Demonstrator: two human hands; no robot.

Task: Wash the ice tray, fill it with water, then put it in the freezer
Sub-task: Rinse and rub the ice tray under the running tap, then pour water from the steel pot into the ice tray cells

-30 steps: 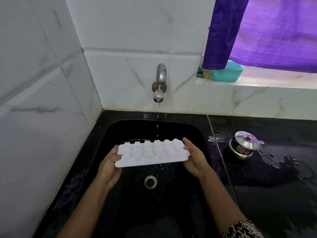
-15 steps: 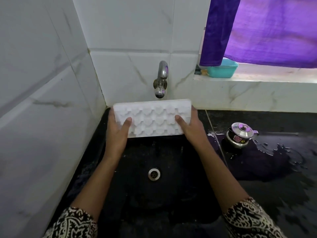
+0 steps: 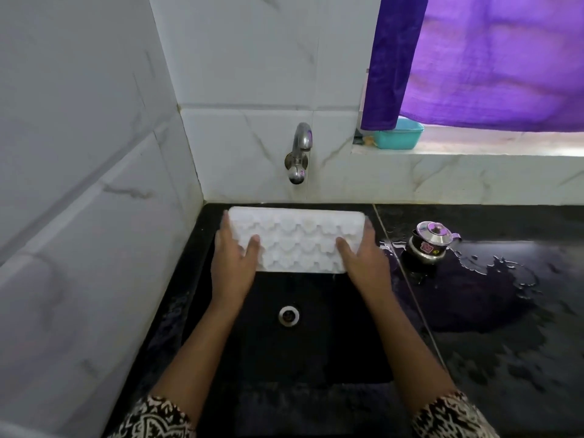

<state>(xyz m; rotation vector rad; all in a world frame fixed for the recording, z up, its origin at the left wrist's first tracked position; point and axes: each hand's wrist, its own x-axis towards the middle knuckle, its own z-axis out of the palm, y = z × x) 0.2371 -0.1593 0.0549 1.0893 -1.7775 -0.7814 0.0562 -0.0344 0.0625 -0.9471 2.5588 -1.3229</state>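
A black sink [image 3: 316, 358] below a wall tap [image 3: 298, 153]. Left hand [image 3: 232, 267] and right hand [image 3: 366, 263] grip the tray [image 3: 297, 241] by its ends, thumbs on its face, fingers [image 3: 369, 229] wrapped behind.

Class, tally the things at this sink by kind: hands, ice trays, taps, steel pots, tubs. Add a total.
hands (left hand, right hand): 2
ice tray: 1
tap: 1
lidded steel pot: 1
teal tub: 1
total: 6
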